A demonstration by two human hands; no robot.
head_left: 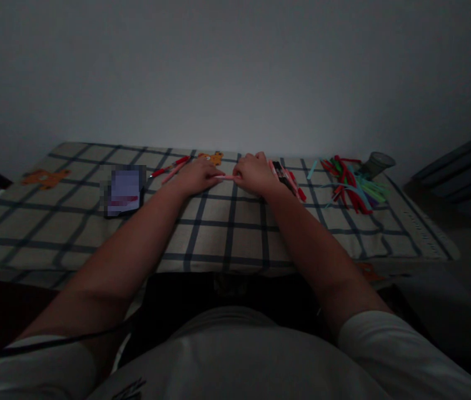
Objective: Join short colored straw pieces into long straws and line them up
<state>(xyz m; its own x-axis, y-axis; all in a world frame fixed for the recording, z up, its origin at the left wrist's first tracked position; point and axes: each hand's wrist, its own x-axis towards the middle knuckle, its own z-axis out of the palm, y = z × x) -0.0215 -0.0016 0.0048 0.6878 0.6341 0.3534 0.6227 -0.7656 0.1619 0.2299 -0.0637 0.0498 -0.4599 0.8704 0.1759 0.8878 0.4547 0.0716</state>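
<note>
Between my two hands a slim pink pen (228, 178) lies level, just over the checked tablecloth. My left hand (196, 175) is closed on its left end, and my right hand (255, 173) pinches the other end. Fingers hide both tips, so I cannot tell whether it has a cap. Beside my left hand lie a red pen (164, 170) and a pink one (174, 172), side by side at a slant. Several red, pink and black pens (289, 180) rest together just right of my right hand.
A phone (125, 191) with a lit, blurred screen lies at left. Toward the right are a pile of red, green and pale-blue strips (350, 186) and a tilted, dark translucent cup (377, 163). A plain wall (235, 72) stands behind the checked tablecloth (214, 233).
</note>
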